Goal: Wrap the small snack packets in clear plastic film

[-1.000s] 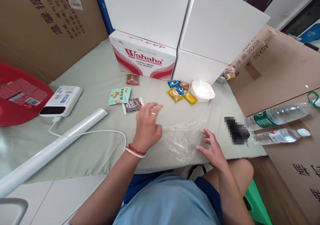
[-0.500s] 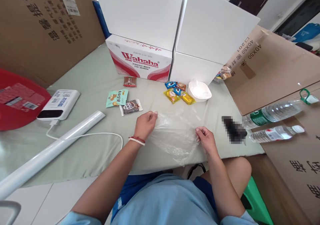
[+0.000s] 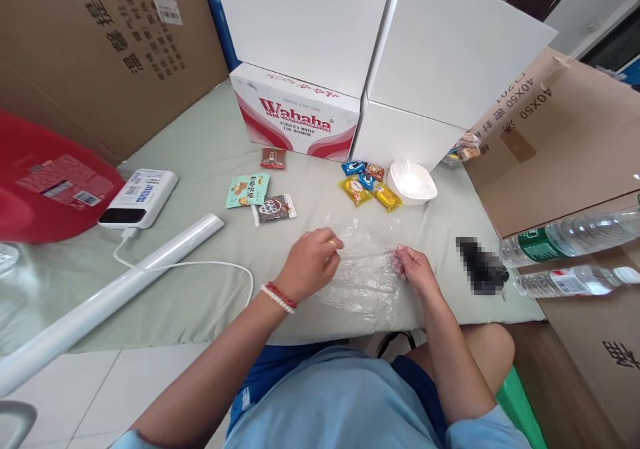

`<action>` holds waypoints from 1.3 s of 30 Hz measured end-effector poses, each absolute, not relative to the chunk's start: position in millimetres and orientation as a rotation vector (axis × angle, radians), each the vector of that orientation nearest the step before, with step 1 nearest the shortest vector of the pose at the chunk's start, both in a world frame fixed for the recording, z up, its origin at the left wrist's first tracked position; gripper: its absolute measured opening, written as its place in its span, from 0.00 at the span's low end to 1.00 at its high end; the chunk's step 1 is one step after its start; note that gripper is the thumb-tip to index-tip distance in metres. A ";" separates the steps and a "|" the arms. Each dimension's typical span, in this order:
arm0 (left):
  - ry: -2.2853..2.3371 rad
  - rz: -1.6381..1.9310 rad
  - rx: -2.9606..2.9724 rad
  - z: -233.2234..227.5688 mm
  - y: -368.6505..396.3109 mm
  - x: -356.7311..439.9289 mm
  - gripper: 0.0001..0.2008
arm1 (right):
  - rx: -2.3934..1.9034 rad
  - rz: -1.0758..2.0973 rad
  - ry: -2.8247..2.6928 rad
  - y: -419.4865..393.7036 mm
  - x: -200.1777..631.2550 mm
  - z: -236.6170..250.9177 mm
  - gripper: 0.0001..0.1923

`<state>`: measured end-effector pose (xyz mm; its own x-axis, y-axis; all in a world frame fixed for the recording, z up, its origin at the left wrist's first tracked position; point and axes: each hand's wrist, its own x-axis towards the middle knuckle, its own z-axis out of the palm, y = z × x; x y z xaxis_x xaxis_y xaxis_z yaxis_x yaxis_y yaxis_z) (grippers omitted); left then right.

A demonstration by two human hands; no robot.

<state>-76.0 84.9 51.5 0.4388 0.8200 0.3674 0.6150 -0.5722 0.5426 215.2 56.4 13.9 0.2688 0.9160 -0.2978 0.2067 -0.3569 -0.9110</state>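
A crumpled clear plastic bag (image 3: 363,286) lies spread on the cloth-covered table in front of me. My right hand (image 3: 414,267) pinches its right edge between thumb and fingers. Over the bag's left side is my left hand (image 3: 314,262), its fingers loosely bent and a little apart, with nothing visible between them. Beyond the bag are several small snack packets, among them a yellow packet (image 3: 387,197) and a blue packet (image 3: 353,167). A white bowl (image 3: 417,194) with clear plastic in it stands beside them. Further left lie a mint-green packet (image 3: 247,190), a dark packet (image 3: 275,210) and a brown packet (image 3: 273,158).
A white tube (image 3: 125,286) and a white device (image 3: 139,196) with a cable lie on the left, near a red container (image 3: 55,182). A Wahaha carton (image 3: 300,119) and white boxes stand behind. Two plastic bottles (image 3: 575,281) and a blurred black object (image 3: 481,267) are at right.
My left hand has let go of the bag's left edge and moved right and nearer me, over the bag. The bag lies slacker. My right hand keeps its pinch. The view has shifted left.
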 end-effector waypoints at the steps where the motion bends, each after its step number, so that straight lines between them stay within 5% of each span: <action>1: 1.187 0.729 2.457 48.4 88.7 -67.3 0.12 | -1.765 1.149 -1.030 59.2 215.1 15.4 0.33; 6: 1.479 0.367 2.454 7.4 114.4 -48.0 0.23 | -1.838 1.078 -1.082 69.2 234.2 16.1 0.30; 13: 1.616 0.424 2.387 -20.7 113.7 -51.0 0.29 | -1.929 0.177 -1.244 125.8 271.2 38.6 0.19; 18: 1.599 0.484 2.379 -18.8 114.0 -49.9 0.26 | -2.022 0.312 -1.745 231.0 213.3 60.6 0.15; 24: 1.602 0.496 2.363 -19.2 115.2 -52.2 0.25 | -2.483 0.205 -2.021 327.1 143.7 55.0 0.29; 29: 1.594 0.498 2.324 -17.6 115.3 -52.6 0.25 | -2.568 0.202 -2.132 349.4 149.5 71.3 0.22; 34: 1.581 0.502 2.295 -17.7 116.6 -52.3 0.24 | -2.262 0.029 -2.426 356.8 161.3 97.4 0.25; 39: 1.598 0.488 2.286 -17.3 116.8 -51.9 0.24 | -1.728 -0.023 -2.855 378.7 148.5 74.6 0.33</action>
<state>-51.9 116.8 -17.3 0.3204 0.9420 0.0998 0.8368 -0.3309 0.4363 148.5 378.7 74.6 -0.4499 0.8788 -0.1588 0.8761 0.4688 0.1124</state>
